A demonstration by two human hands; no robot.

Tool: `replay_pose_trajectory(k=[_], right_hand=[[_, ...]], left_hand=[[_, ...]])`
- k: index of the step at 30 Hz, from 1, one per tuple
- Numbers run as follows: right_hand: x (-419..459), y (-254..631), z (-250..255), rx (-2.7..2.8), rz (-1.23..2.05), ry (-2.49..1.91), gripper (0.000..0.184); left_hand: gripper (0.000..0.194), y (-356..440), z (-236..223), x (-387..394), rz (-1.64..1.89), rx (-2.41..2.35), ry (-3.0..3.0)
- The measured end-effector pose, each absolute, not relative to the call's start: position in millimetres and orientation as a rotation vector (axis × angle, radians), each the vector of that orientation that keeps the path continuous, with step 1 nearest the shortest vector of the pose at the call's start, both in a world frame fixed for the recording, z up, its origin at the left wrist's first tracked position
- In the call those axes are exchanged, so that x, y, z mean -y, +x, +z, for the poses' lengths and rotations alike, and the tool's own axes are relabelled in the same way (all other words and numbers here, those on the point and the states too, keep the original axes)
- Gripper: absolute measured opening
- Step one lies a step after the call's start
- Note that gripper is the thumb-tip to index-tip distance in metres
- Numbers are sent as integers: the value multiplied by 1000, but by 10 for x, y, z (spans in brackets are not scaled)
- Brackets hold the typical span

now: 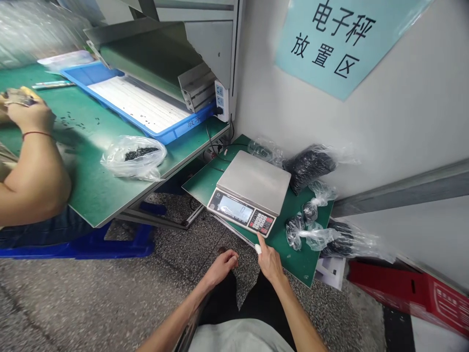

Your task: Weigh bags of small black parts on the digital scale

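Observation:
My right hand (270,260) is at the front edge of an electronic scale (252,183), its index finger stretched out to the edge just below the keypad (261,221). A white covering (258,249) shows on its thumb. The scale's metal pan is bare and its display (231,209) reads 0. Nearer to me, my left hand (222,267) hangs over my lap with its fingers curled in, and nothing shows in it. To the right of the scale lie several knotted clear bags of dark pieces, among them a large bag (309,164) and a small bag (294,230).
On the left, a co-worker's arm (32,171) rests at a green table (86,195). That table bears an open bag of black pieces (137,155) and a blue tray (172,134) under a conveyor (146,54). A red box (399,288) stands at the right, below the wall.

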State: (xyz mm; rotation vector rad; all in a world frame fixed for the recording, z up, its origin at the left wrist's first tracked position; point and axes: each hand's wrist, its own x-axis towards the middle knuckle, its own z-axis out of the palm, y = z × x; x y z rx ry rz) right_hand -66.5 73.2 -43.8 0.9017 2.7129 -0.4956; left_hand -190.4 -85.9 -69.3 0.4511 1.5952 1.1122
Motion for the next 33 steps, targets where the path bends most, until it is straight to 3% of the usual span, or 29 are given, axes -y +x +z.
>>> replay_pose_trajectory(k=[12, 22, 25, 28, 33], right_hand=[[-769, -759, -327, -2694, -525, 898, 58], [-709, -615, -386, -2648, -567, 920, 72], [-685, -529, -394, -2692, -700, 1031, 67], [-848, -386, -334, -2784, -844, 1228, 50], [-1602, -101, 60, -2863, -765, 1588, 43]], left_hand=[[31, -1843, -763, 843, 1108, -1596, 493], [35, -1839, -733, 837, 1084, -1606, 462], [39, -1857, -754, 860, 1079, -1599, 484], [42, -1883, -836, 892, 1074, -1591, 482], [43, -1845, -862, 856, 1050, -1607, 481]])
